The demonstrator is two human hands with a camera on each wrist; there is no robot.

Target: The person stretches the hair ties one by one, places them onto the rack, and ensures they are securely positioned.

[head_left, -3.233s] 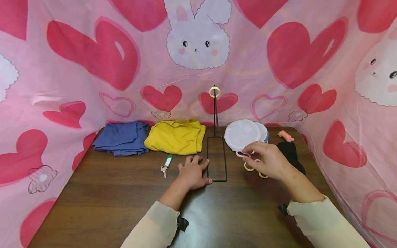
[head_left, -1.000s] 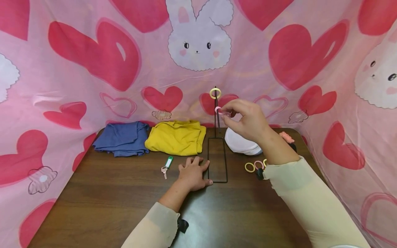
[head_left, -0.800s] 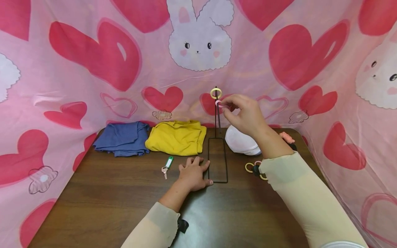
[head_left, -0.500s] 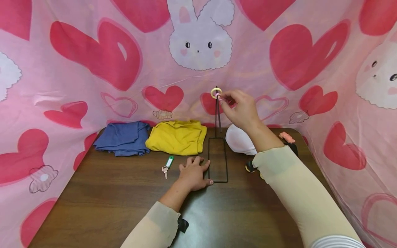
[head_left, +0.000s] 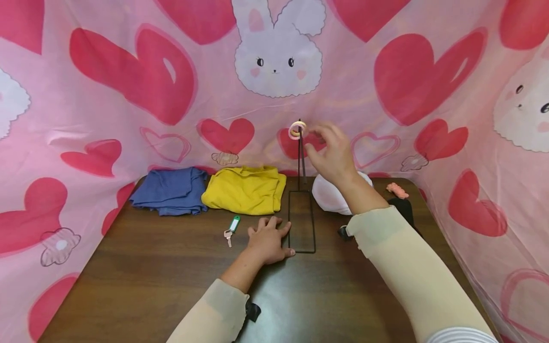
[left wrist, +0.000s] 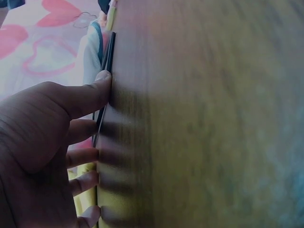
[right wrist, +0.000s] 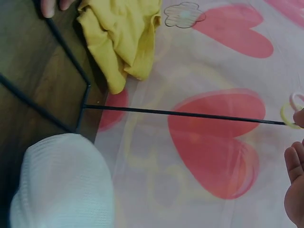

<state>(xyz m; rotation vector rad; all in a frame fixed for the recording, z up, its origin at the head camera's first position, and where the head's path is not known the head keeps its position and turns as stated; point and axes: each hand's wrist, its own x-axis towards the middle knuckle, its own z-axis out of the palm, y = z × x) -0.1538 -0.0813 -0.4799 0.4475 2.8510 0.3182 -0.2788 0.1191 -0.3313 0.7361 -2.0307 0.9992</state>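
Note:
A black wire stand point(head_left: 315, 224) stands at the middle of the table, its rectangular base flat and a thin upright behind. Near the upright's top hang a pink ring point(head_left: 290, 134) and a yellow ring point(head_left: 299, 123), overlapping. My right hand point(head_left: 336, 155) is just right of them, thumb and forefinger apart and nothing between them. In the right wrist view that hand point(right wrist: 295, 183) shows only at the right edge beside the rings. My left hand point(head_left: 267, 243) rests spread on the table, thumb on the base's near left corner; in the left wrist view the thumb point(left wrist: 95, 94) touches the black wire.
Left of the stand lie a folded yellow cloth point(head_left: 244, 190), a folded blue cloth point(head_left: 169, 191) and a key point(head_left: 228, 237) with a green tag. To the right are a white mesh bag point(head_left: 328, 195), partly behind my forearm, a black item point(head_left: 401, 209) and a coral yarn bundle point(head_left: 397, 190).
My right hand picked the pink ring from the right side, raised it up to the upright's top and let it go beside the yellow ring. The left hand has stayed put.

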